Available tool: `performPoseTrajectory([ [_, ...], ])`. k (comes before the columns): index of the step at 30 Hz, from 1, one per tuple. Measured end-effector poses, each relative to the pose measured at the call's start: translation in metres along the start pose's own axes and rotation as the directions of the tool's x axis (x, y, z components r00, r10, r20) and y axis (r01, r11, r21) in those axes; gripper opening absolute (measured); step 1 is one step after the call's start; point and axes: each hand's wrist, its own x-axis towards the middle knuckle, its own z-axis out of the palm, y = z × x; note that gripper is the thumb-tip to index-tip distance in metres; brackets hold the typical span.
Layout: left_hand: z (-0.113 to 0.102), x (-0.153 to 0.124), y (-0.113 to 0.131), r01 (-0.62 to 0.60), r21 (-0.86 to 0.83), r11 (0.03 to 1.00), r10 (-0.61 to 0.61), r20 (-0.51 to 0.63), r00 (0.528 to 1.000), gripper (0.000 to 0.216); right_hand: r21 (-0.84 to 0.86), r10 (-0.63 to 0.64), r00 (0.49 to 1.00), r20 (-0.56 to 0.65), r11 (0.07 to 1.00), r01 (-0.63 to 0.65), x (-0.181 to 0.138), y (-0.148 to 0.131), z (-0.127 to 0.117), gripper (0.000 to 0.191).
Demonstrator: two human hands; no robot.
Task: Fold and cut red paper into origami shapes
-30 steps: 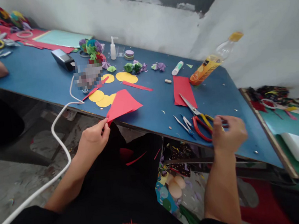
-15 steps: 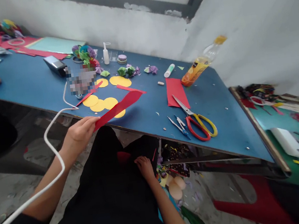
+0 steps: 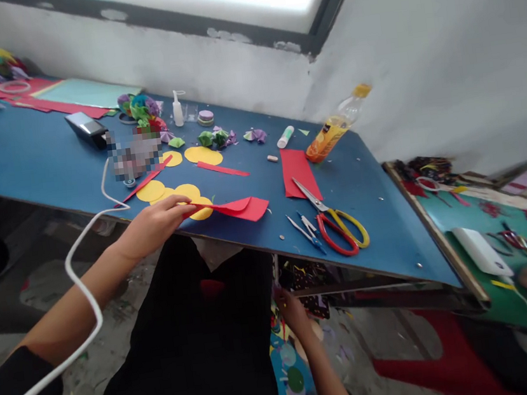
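My left hand [image 3: 161, 221] pinches one end of a folded strip of red paper [image 3: 251, 208], whose far end rests on or just over the blue table near its front edge. Yellow paper circles [image 3: 150, 191] lie behind and beside that hand, partly covered by it. My right hand [image 3: 291, 309] is down below the table's edge, beside my leg and above colourful scraps [image 3: 292, 373]; its fingers are dim and partly hidden. On the table, to the right of the red strip, are scissors [image 3: 336, 222] with red and yellow handles and a small compass [image 3: 309, 233].
An orange drink bottle [image 3: 331, 135] stands behind a red paper sheet [image 3: 299, 171]. A glue stick [image 3: 285, 136], crumpled paper flowers [image 3: 220, 138] and a white squeeze bottle [image 3: 177, 110] sit further back. A white cable [image 3: 82, 287] crosses my left arm. Other people's arms show at both sides.
My left hand has moved right and lowered the red paper strip towards the table. My right hand has left my lap and gone down to the right, below the table's edge.
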Motion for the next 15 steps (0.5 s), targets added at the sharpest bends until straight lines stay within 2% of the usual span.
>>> performPoseTrajectory([
  [2,0.001,0.008,-0.001,-0.011,-0.007,1.0,0.011,0.067,0.998,0.033,0.066,-0.141,0.99,-0.026,0.988,0.143,0.009,-0.024,-0.029,0.018],
  [3,0.002,0.012,-0.001,-0.013,0.006,1.0,0.013,0.105,0.994,0.034,0.095,-0.243,0.966,-0.083,0.963,0.251,0.016,-0.041,-0.048,0.017],
  [4,0.002,0.016,0.0,-0.02,0.027,0.999,0.016,0.145,0.989,0.035,0.089,-0.449,0.858,-0.249,0.872,0.482,0.025,-0.061,-0.068,0.016],
  [5,0.002,0.019,0.001,-0.034,0.05,0.998,0.025,0.182,0.983,0.036,0.024,-0.576,0.693,-0.433,0.761,0.648,0.035,-0.083,-0.089,0.017],
  [6,0.002,0.021,0.003,-0.054,0.071,0.996,0.038,0.214,0.976,0.038,-0.053,-0.631,0.568,-0.529,0.692,0.719,0.046,-0.105,-0.107,0.019],
  [7,0.003,0.023,0.005,-0.075,0.086,0.993,0.052,0.241,0.969,0.038,-0.123,-0.656,0.472,-0.589,0.65,0.75,0.057,-0.127,-0.123,0.021],
  [8,0.003,0.024,0.006,-0.091,0.095,0.991,0.064,0.259,0.964,0.037,-0.187,-0.693,0.407,-0.595,0.612,0.768,0.069,-0.148,-0.134,0.02],
  [10,0.007,0.024,0.009,-0.097,0.091,0.991,0.07,0.268,0.961,0.03,-0.316,-0.78,0.389,-0.489,0.575,0.755,0.089,-0.178,-0.14,0.012],
  [12,0.011,0.025,0.01,-0.046,0.066,0.997,0.028,0.251,0.968,0.023,-0.411,-0.823,0.399,-0.404,0.553,0.725,0.103,-0.189,-0.129,0.009],
  [13,0.014,0.025,0.009,0.001,0.047,0.999,-0.012,0.233,0.972,0.02,-0.432,-0.825,0.417,-0.382,0.558,0.709,0.108,-0.188,-0.119,0.01],
  [15,0.019,0.028,0.007,0.119,-0.01,0.993,-0.115,0.175,0.978,0.015,-0.42,-0.795,0.482,-0.367,0.604,0.677,0.114,-0.177,-0.096,0.014],
])
